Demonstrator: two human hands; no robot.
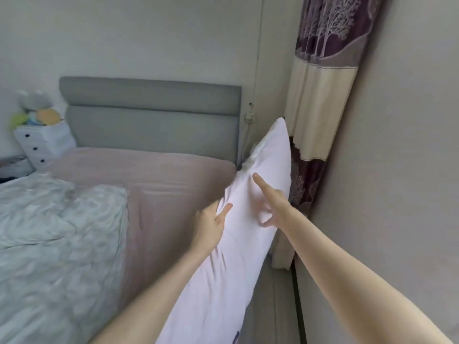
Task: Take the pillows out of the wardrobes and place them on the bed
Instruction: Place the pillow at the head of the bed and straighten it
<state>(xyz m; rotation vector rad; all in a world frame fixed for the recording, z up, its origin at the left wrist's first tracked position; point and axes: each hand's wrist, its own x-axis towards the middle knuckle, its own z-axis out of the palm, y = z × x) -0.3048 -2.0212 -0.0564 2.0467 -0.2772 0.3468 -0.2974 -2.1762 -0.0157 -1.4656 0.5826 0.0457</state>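
White long pillow [250, 219], creased cloth, left hand [211, 225] gripping, beside bed [161, 194]

a grey padded headboard [151, 115] stands against the pale wall. left of it, a small white drawer unit [43, 144] carries a heap of soft toys [37, 110]. a crumpled pale duvet [54, 234] lies at the left. a purple and cream tree-patterned curtain [323, 83] hangs at the right, beside a cable [246, 135] running down the wall.

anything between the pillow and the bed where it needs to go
Nothing visible does. The pillow, gripped by the left hand, stands at the edge of the bed, whose pink sheet beside it lies bare.
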